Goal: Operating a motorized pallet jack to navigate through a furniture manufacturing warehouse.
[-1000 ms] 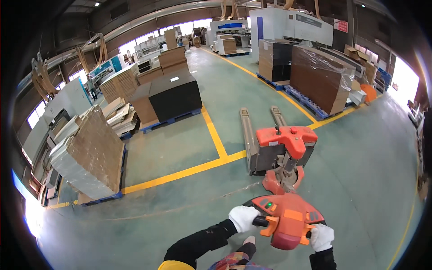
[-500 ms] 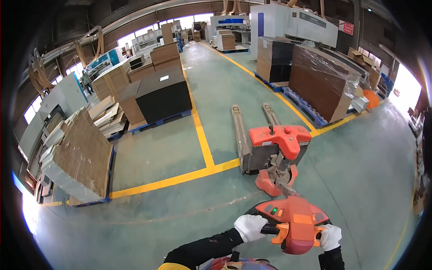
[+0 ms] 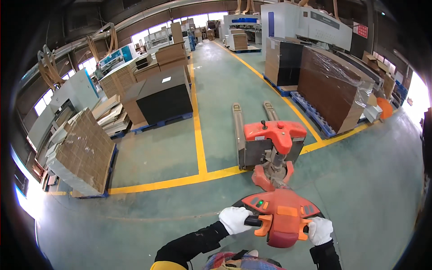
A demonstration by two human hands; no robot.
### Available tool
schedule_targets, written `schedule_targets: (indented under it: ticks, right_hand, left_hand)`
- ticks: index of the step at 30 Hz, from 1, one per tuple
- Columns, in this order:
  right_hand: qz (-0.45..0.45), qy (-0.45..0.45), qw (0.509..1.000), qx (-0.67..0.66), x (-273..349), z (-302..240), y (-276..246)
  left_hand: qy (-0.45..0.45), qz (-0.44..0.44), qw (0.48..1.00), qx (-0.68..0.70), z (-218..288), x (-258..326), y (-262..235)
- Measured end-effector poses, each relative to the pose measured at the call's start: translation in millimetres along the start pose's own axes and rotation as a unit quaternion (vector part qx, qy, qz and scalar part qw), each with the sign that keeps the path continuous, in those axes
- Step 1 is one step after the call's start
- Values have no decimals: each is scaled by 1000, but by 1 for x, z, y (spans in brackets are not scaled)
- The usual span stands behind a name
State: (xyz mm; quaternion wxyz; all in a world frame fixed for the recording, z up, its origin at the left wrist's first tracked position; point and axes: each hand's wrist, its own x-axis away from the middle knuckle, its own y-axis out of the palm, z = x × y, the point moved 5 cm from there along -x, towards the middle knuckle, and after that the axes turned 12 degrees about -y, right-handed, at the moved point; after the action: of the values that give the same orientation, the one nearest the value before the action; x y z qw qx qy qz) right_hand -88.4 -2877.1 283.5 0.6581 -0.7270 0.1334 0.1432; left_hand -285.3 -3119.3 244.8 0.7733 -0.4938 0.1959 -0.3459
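One red handle (image 3: 284,221): left hand (image 3: 234,220) gripping at nine o'clock, right hand (image 3: 320,231) gripping at four; pallet truck (image 3: 278,133) at twelve.

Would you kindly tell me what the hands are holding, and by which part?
The pallet truck, by its steering head: left hand on the left black grip, right hand on the right grip.

forearms (image 3: 191,244) cut off, right handle (image 3: 306,229) mostly hidden

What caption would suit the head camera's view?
White-gloved left hand and right hand grip the control handle of a red electric pallet truck.
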Motion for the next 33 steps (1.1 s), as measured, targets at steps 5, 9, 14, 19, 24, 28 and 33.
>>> schedule_targets:
  ticks: [5, 9, 14, 19, 24, 28, 33]
  right_hand:
    - [2, 7, 1000, -23, -45, 65, 26]
    - [6, 4, 999, -42, -90, 102, 36]
    - [13, -3, 999, -31, -140, 145, 52]
    - [-12, 2, 999, -39, -194, 201, 54]
    - [2, -18, 998, -63, -230, 268, 75]
    - [28, -9, 997, -76, -268, 320, 89]
    - [-4, -31, 997, -65, -328, 356, 106]
  left_hand:
    - [-9, 17, 999, -27, 7, -72, -5]
    - [-13, 38, 999, -11, 3, -131, -15]
    - [-9, 46, 999, -17, -6, -196, -21]
    - [-12, 45, 999, 7, 1, -263, -22]
    - [-13, 42, 999, 29, 3, -329, -14]
    - [-3, 71, 996, 44, 5, -389, -12]
    - [-62, -3, 998, 20, -8, -452, -25]
